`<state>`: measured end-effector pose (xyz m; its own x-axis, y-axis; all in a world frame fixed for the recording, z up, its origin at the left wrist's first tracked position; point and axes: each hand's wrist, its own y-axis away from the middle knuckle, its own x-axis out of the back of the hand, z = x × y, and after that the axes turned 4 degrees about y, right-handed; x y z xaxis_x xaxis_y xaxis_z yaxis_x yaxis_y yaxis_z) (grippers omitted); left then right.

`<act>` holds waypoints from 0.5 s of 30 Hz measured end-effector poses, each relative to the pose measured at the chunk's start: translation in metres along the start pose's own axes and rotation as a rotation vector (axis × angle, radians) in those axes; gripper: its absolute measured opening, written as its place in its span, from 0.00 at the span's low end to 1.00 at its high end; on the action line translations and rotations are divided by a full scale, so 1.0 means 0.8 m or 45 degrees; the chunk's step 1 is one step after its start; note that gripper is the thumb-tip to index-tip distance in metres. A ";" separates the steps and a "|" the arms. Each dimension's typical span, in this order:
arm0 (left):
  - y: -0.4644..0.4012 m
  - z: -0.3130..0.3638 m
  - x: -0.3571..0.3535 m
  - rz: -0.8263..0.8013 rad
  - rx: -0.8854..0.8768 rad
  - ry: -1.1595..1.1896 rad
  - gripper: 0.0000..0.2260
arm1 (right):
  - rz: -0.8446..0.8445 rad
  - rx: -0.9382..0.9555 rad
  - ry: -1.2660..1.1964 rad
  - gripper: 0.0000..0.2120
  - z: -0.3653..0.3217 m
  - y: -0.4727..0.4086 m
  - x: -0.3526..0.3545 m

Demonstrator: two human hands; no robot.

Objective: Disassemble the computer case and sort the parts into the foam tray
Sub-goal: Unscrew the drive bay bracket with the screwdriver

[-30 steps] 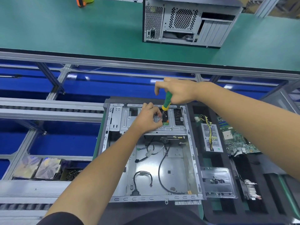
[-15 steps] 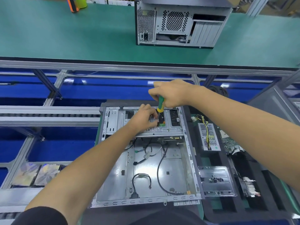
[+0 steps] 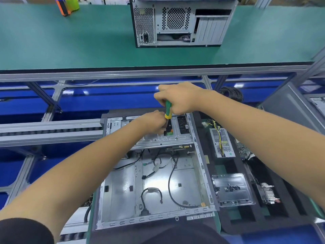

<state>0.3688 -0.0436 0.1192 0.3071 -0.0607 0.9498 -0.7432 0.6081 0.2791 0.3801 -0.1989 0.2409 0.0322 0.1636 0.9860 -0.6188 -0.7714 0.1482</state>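
An open grey computer case (image 3: pixel 123 191) lies flat before me, loose black cables on its floor. At its far end my right hand (image 3: pixel 177 98) grips a green-and-yellow screwdriver (image 3: pixel 168 110), held upright over the metal drive cage (image 3: pixel 168 138). My left hand (image 3: pixel 154 121) rests curled on the cage just beside the screwdriver's shaft; what its fingertips hold is hidden. Right of the case lies the black foam tray (image 3: pixel 246 219), holding a power supply (image 3: pixel 222 142), a metal plate (image 3: pixel 231 190) with several screws, a circuit board (image 3: pixel 243 150) and a card (image 3: pixel 268 192).
A second, closed computer case (image 3: pixel 177 23) stands on the green bench across the blue conveyor gap. An orange and green object (image 3: pixel 67 5) sits at the bench's far left. Aluminium rails (image 3: pixel 49 127) run left of the case. A grey panel (image 3: pixel 290 110) leans at the right.
The view has tilted, so everything sits lower in frame. Both hands stay at the drive cage; my left hand has drawn closer to the screwdriver shaft.
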 end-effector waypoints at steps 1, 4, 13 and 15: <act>-0.002 0.003 0.004 -0.043 -0.013 -0.049 0.09 | 0.011 -0.004 -0.003 0.12 0.000 0.000 0.001; -0.006 0.010 0.016 -0.146 -0.028 -0.148 0.09 | 0.024 -0.014 -0.019 0.13 0.003 0.002 0.003; -0.007 0.020 0.015 -0.172 -0.036 -0.248 0.03 | -0.003 -0.060 -0.043 0.12 0.007 0.017 0.000; -0.007 0.023 0.019 -0.179 -0.055 -0.274 0.04 | -0.003 -0.066 -0.046 0.12 0.008 0.018 -0.001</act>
<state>0.3667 -0.0624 0.1346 0.2684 -0.3110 0.9117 -0.6746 0.6150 0.4083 0.3757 -0.2142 0.2425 0.0616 0.1425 0.9879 -0.6587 -0.7378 0.1475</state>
